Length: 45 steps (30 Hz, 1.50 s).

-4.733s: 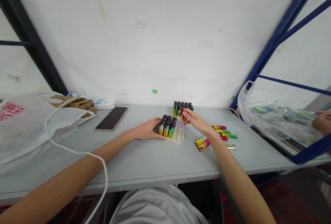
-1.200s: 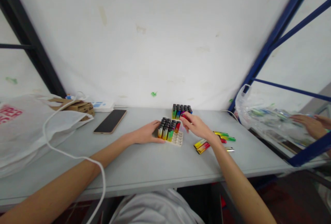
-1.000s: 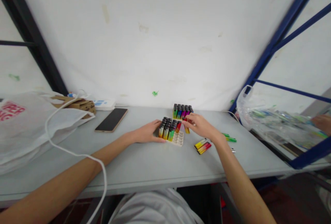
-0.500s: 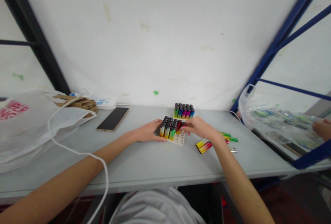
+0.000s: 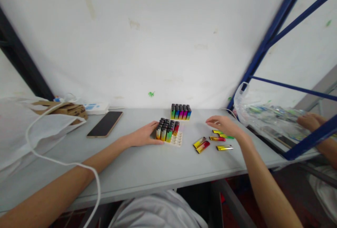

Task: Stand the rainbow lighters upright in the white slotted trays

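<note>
Several lighters [image 5: 163, 134] with black tops stand upright in a white tray [image 5: 177, 141], whose right-hand holes show bare. My left hand [image 5: 144, 135] rests against the left side of this group, thumb and fingers spread around its edge. A red lighter [image 5: 176, 128] stands at the right of the group. My right hand [image 5: 223, 124] hovers above the loose lighters, fingers stretched out with nothing between them. Loose on the table below it lie a red-and-yellow lighter [image 5: 202, 147], a yellow-silver one [image 5: 224, 147] and several others. Behind stands a second block of upright lighters [image 5: 180, 112].
A phone [image 5: 105, 124] lies left of my left hand. Farther left are a white plastic bag [image 5: 15, 129], a cardboard piece [image 5: 70, 110] and a white cable [image 5: 65, 163]. Another person's hands [image 5: 312, 121] are beyond the blue frame [image 5: 263, 49], near plastic bags.
My right hand has let go of the red lighter in the tray and moved right, above the loose lighters. My left hand stays at the tray. The view has shifted slightly right.
</note>
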Available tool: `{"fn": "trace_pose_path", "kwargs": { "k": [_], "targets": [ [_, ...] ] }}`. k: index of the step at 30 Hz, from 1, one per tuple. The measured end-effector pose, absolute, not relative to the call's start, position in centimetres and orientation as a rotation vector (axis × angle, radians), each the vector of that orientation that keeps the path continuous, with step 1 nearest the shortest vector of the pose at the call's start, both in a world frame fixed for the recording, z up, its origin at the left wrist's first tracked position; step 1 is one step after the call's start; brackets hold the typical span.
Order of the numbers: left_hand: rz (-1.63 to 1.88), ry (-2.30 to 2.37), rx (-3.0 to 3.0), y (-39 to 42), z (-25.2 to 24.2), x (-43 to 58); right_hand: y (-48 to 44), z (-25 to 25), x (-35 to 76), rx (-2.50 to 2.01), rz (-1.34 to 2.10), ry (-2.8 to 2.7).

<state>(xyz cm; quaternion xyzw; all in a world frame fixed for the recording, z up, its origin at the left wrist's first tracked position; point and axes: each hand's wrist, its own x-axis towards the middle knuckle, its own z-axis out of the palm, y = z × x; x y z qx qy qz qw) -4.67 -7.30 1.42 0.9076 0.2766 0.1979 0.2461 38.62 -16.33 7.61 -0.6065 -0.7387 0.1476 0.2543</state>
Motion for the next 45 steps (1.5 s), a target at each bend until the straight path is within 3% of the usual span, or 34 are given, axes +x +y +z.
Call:
{"fn": "trace_pose_path", "kwargs": {
  "k": [3,7,19,28,36,45],
  "targets": [
    [0.523,0.751,2.479,-7.3,1.4,-4.7,-17.0,5.8,44.4,-1.857,0.268,-1.896],
    [0.536,0.759,2.48,-7.2,1.2,-4.7,-17.0,4.0,47.6,-1.922,0.341,-1.927],
    [0.514,0.768,2.477,-7.4,1.4,-4.7,-14.6,5.7,43.1,-1.763,0.29,-1.762],
    [0.525,0.772,2.468,-7.5,1.5,-4.7,-13.3,8.3,32.3,-1.138,0.809,-1.405],
    [0.53,0.75,2.47,-7.5,1.5,-4.7,-14.8,9.2,26.5,-0.911,1.211,-1.401],
    [0.543,0.722,2.493,-7.4,1.4,-4.7,-13.4,7.3,23.8,-1.064,0.895,-1.404]
  ]
}}
